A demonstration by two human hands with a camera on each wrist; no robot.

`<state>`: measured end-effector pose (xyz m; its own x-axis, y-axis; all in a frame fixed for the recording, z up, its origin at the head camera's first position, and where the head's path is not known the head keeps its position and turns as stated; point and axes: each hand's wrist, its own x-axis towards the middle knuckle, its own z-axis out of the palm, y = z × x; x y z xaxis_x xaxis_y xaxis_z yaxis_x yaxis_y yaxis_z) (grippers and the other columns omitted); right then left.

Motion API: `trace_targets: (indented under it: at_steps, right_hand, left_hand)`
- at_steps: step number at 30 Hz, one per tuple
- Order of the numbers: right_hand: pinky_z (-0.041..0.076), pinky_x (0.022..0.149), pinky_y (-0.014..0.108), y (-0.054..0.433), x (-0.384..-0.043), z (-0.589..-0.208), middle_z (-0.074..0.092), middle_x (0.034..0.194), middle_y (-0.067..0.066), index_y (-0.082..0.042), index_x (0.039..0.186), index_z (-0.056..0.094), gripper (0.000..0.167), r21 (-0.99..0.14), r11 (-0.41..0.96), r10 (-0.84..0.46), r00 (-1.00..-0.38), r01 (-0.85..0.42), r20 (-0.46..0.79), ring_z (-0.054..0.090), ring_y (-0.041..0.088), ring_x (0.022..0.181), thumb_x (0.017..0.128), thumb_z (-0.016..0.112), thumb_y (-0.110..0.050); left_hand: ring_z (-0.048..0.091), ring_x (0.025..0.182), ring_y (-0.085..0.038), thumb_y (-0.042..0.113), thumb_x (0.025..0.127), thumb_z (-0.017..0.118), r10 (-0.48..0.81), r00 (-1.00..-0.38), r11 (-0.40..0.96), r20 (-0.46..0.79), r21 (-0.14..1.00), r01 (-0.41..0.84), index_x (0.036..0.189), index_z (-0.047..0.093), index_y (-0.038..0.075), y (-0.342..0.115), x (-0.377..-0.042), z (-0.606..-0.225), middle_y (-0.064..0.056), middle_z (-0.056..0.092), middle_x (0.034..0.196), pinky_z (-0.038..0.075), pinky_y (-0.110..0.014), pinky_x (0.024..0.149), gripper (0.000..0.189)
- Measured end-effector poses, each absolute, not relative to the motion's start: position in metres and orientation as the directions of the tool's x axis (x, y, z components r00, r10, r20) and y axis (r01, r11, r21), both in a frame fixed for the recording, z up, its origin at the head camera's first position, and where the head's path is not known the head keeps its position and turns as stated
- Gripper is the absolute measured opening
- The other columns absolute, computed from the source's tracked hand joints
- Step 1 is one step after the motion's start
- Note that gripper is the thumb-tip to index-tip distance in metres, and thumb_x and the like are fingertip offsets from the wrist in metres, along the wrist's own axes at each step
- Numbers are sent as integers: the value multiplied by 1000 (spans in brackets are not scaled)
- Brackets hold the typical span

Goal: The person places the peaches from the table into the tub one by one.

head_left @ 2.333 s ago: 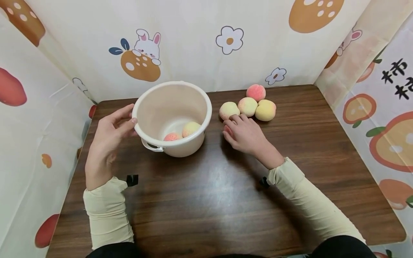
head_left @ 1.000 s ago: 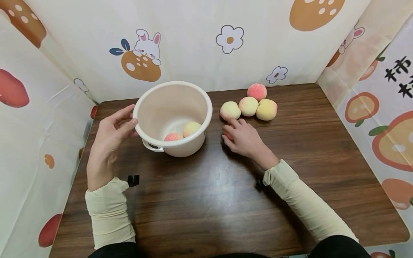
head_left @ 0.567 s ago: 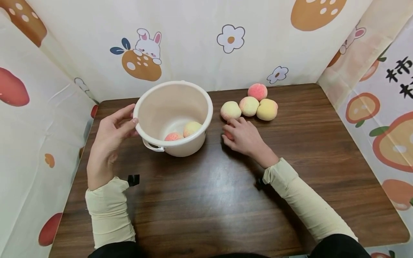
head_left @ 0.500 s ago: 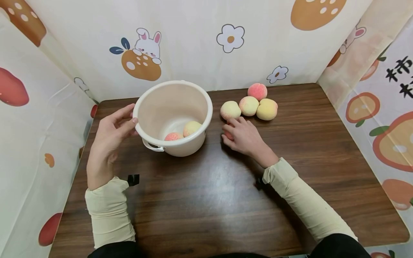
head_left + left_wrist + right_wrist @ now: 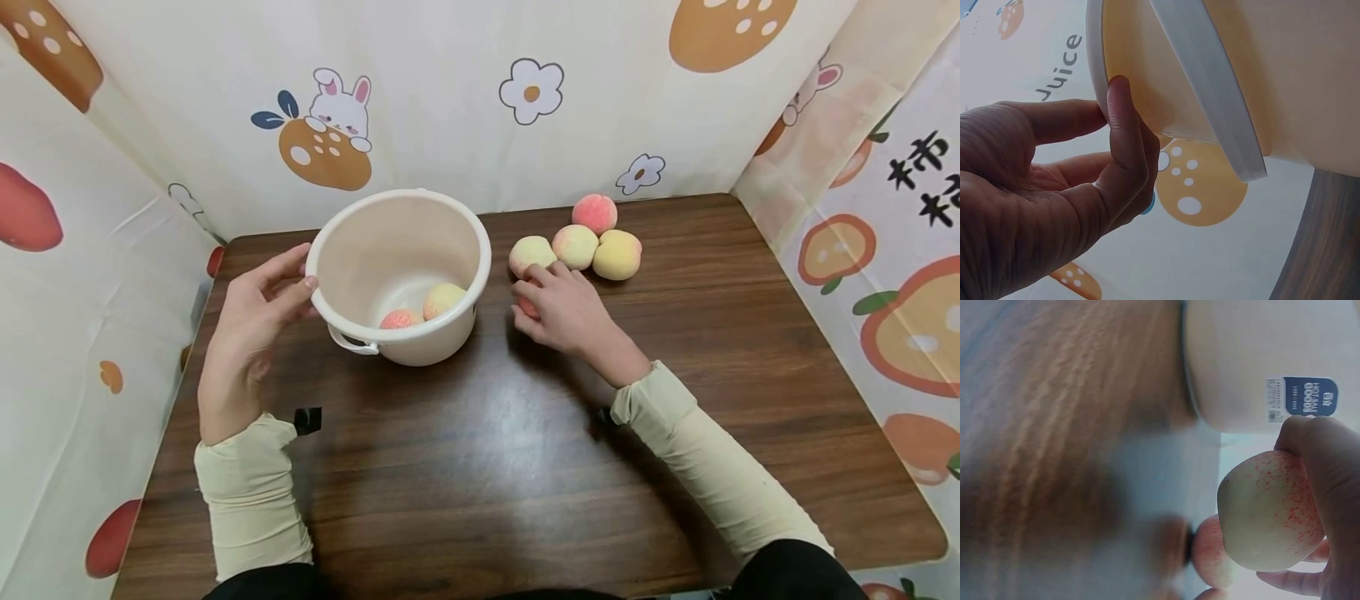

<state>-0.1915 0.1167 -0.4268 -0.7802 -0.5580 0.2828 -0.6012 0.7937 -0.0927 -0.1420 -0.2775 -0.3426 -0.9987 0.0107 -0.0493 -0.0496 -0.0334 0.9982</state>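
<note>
My left hand [image 5: 251, 333] pinches the rim of a cream plastic bucket [image 5: 431, 346] at its left side. The left wrist view shows thumb and fingers of this hand [image 5: 1054, 194] on either side of the rim [image 5: 1095, 50], near a white strip that looks like the handle [image 5: 1213, 94]. Inside the bucket lie a pink peach [image 5: 401, 318] and a yellow peach [image 5: 442, 300]. To the right of the bucket, my right hand [image 5: 566, 312] grips a peach [image 5: 1272, 512], yellowish with red speckles. Its fingers cover most of that peach in the head view.
Behind the right hand, several peaches sit together on the brown wooden table [image 5: 480, 500]: a pale yellow one [image 5: 531, 252], another pale one [image 5: 575, 244], a yellow one [image 5: 617, 255] and a pink one [image 5: 595, 213]. A patterned curtain [image 5: 450, 100] borders the table's back and sides.
Over the earlier frames my right hand drew its peach slightly nearer, and now it sits a little farther back and appears slightly raised. The left hand and bucket stay in place.
</note>
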Motion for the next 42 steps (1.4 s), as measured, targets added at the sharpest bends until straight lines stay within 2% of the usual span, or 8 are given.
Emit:
trace_targets:
  at_steps: [6,12,23,31,37,42]
  right_hand:
    - [53,71,47,114,-191,-410,67,118,9,-16,113,74,26,-101,777,-567,-761,-621,315,58,37,94,94,64,-31]
    - [51,63,45,112,-189,-393,66,115,8,-18,111,74,25,-91,781,-566,-763,-618,313,57,35,96,93,62,-31]
    - [49,68,43,107,-194,-358,64,111,5,-20,105,74,21,-111,757,-570,-733,-644,370,57,32,97,93,61,-31]
    - [50,67,43,104,-192,-345,66,111,6,-19,106,76,22,-126,736,-578,-714,-665,396,57,31,94,93,61,-28]
    - [52,76,42,101,-192,-333,67,111,4,-20,105,77,22,-151,722,-576,-708,-675,409,58,31,95,92,59,-28]
    - [50,72,41,96,-190,-323,67,113,5,-22,103,76,21,-143,726,-574,-707,-673,414,57,30,95,93,58,-28]
  left_hand:
    - [72,82,-3,5,98,71,3,-999,-6,-52,999,-52,153,48,-2,-279,-141,-342,-4,59,114,63,-17,69,60]
    - [73,83,-2,7,98,70,6,-998,7,-65,998,-65,155,46,-1,-279,-141,-342,-2,61,115,63,-17,69,62]
    - [72,81,-3,5,98,70,3,-999,-12,-43,999,-43,154,46,-3,-278,-144,-339,-3,60,114,62,-17,68,61]
    - [71,80,-2,8,99,70,-16,-997,54,-76,996,-76,156,45,0,-279,-141,-340,0,60,112,62,-16,68,63]
    - [71,80,-2,7,99,70,-5,-997,29,-70,997,-71,156,44,-1,-279,-142,-341,-2,59,113,62,-16,67,63]
    - [70,80,-2,6,99,69,-1,-997,18,-73,997,-73,156,43,-1,-279,-142,-343,-3,58,115,62,-16,68,63]
